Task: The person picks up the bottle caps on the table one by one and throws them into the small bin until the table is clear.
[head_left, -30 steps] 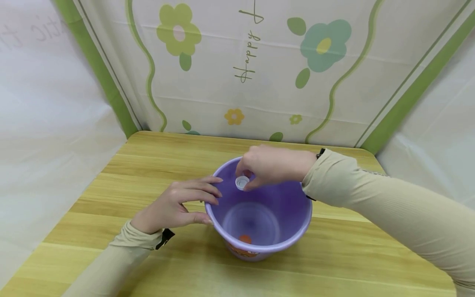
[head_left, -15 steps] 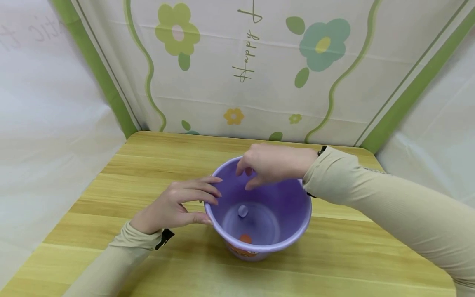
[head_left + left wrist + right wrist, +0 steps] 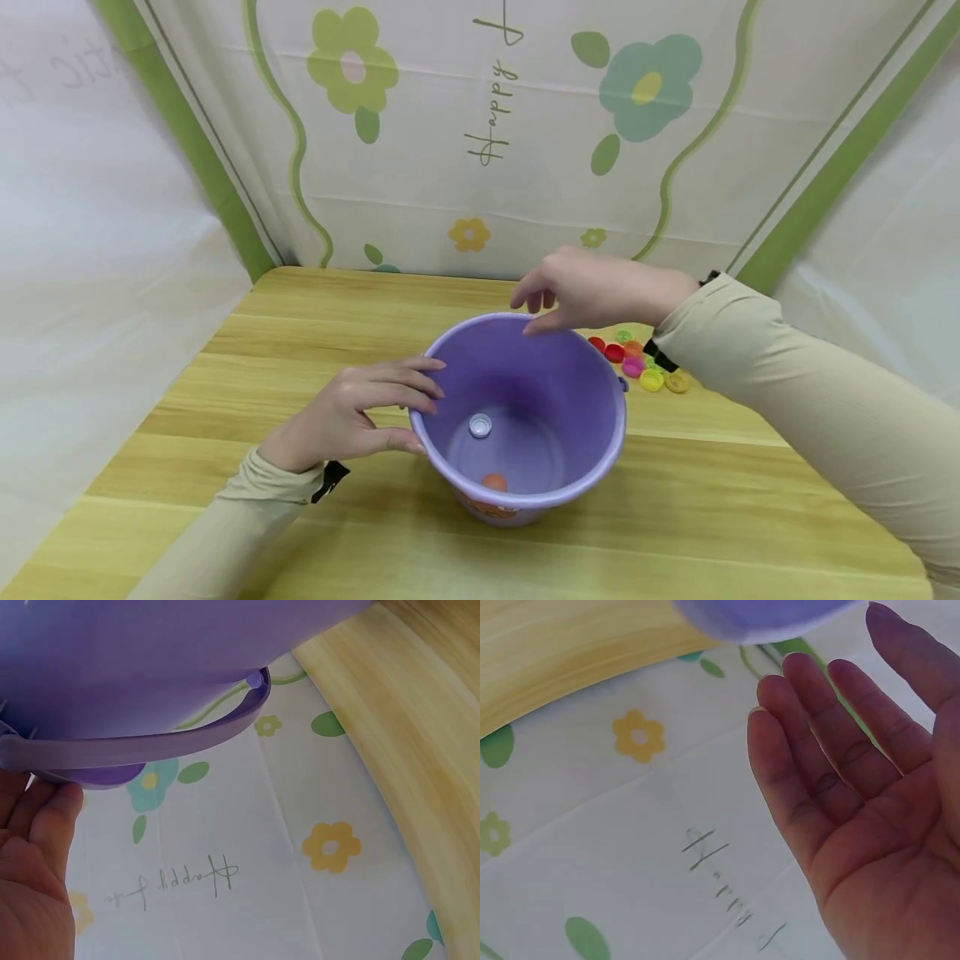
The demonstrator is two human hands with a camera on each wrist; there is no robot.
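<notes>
In the head view a purple bucket (image 3: 517, 500) stands upright on the table, with a white bottle cap (image 3: 480, 426) on its floor. My left hand (image 3: 360, 412) holds the bucket's left rim, fingers over the edge and thumb low beside it. The left wrist view shows the bucket's handle (image 3: 150, 748) hanging along its side near that hand. My right hand (image 3: 592, 287) hovers over the far rim, its fingers loosely bent and holding nothing. From the right wrist the bare palm (image 3: 885, 825) is visible. Several coloured bottle caps (image 3: 651, 380) lie right of the bucket, partly hidden by my right arm.
The wooden table (image 3: 247, 367) extends around the bucket. A white cloth (image 3: 420, 183) printed with flowers hangs behind its far edge, and pale sheets (image 3: 112, 275) hang at both sides.
My right hand let go of the white bottle cap, which dropped to the bucket's floor. The hand then moved up and right, uncovering the coloured caps. My left hand stayed on the rim.
</notes>
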